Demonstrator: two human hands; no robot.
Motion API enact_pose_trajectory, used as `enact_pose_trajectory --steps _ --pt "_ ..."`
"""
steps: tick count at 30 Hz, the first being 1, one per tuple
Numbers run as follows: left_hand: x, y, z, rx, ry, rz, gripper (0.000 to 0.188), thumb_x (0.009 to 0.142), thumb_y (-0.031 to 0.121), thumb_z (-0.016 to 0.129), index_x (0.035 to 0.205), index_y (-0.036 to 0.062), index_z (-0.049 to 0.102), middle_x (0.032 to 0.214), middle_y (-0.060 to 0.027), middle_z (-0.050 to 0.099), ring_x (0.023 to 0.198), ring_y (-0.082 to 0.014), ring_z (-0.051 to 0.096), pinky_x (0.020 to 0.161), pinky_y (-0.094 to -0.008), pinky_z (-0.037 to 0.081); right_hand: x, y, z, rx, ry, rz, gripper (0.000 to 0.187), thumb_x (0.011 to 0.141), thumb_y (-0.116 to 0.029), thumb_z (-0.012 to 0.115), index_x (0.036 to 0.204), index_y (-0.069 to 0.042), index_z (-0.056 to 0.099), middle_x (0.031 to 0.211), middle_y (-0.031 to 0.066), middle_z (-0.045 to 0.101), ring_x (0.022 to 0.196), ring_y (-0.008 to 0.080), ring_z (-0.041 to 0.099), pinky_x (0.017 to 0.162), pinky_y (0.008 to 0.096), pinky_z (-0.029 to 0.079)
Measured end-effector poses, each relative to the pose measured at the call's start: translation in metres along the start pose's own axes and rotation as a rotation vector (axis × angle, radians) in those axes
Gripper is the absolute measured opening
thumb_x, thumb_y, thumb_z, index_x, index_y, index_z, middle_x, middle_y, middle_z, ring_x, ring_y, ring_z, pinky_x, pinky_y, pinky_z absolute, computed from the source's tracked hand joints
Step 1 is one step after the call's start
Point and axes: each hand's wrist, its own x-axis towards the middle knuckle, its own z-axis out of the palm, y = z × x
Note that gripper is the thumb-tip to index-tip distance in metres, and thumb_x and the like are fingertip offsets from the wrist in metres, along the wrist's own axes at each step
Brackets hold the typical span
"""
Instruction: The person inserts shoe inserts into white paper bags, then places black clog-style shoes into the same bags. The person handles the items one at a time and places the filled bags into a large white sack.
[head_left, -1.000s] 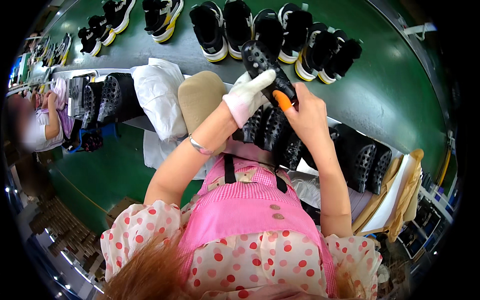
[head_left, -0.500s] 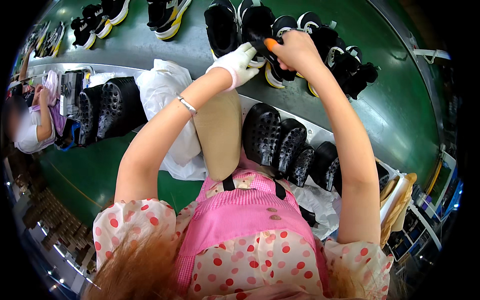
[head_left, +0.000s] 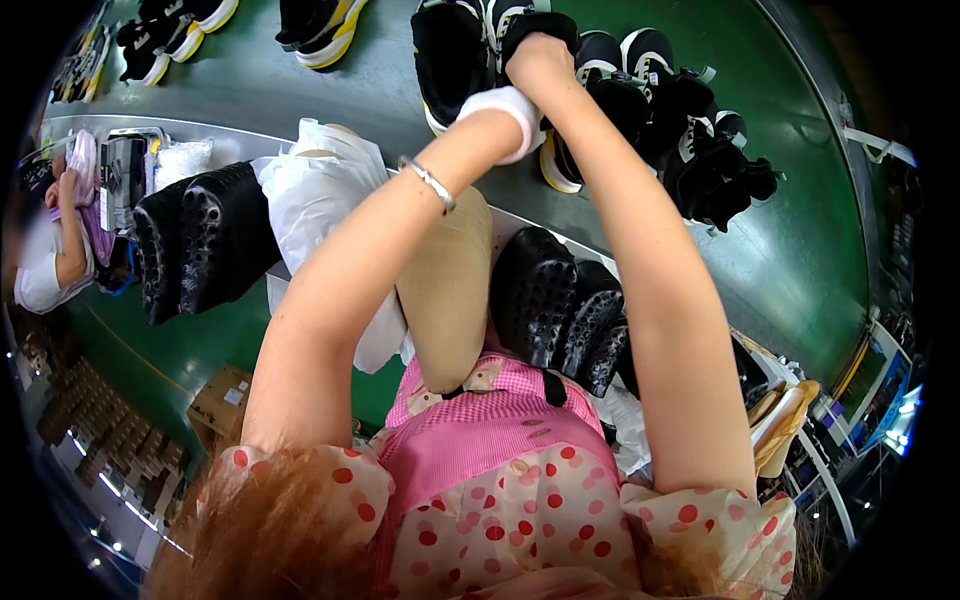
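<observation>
Both arms reach forward to the sneakers at the far edge. My left hand (head_left: 512, 112), in a white glove, is at the heel end of a black and white sneaker (head_left: 540, 32); its fingers are hidden behind the right wrist and the shoe. Bare, my right hand (head_left: 541, 70) crosses just above it and goes in under the black collar of that same sneaker, so its fingers do not show. Left of them stands another black sneaker (head_left: 452, 60) with a dark opening and a yellow and white sole. No tool shows in either hand.
More black sneakers (head_left: 650, 100) stand right of my hands on the green conveyor belt (head_left: 790, 230), others (head_left: 325, 30) farther left. A beige padded form (head_left: 445, 290) with white plastic (head_left: 310, 210) juts toward me. Studded black shoe lasts (head_left: 535, 290) flank it. A co-worker (head_left: 50, 245) sits left.
My right hand has moved left and farther away to the sneaker; the black and orange object in it is out of sight. My left hand has shifted right, beneath the right wrist.
</observation>
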Motion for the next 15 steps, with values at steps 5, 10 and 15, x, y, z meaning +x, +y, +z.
enact_pose_trajectory --steps 5,10,15 --pt "-0.025 0.026 -0.058 -0.210 -0.274 -0.154 0.033 0.086 0.030 0.053 0.091 0.0006 0.068 0.082 -0.0213 0.067 0.073 -0.0314 0.067 0.063 -0.0388 0.055 0.015 -0.007 0.007 0.095 0.000 0.070 0.023 0.080 -0.004 0.059 0.099 0.000 0.072 0.109 0.0234 0.066 0.106 0.0387 0.063 0.089 0.0404 0.053" --pt "-0.013 0.025 -0.048 0.013 -0.255 -0.115 0.044 0.085 0.045 0.056 0.105 0.0069 0.066 0.086 -0.0136 0.069 0.074 -0.0263 0.066 0.067 -0.0355 0.051 0.027 0.004 0.019 0.111 -0.025 0.122 0.025 0.084 -0.017 0.058 0.099 -0.002 0.070 0.103 0.0238 0.067 0.101 0.0392 0.063 0.086 0.0401 0.053" --pt "-0.032 0.040 -0.054 -0.058 -0.223 -0.308 0.048 0.081 0.049 0.061 0.105 0.0077 0.063 0.084 -0.0114 0.066 0.073 -0.0235 0.063 0.066 -0.0359 0.049 -0.068 0.043 -0.031 0.385 0.091 -0.340 0.039 0.078 -0.027 0.067 0.108 -0.002 0.066 0.099 0.0289 0.065 0.100 0.0386 0.064 0.086 0.0399 0.052"
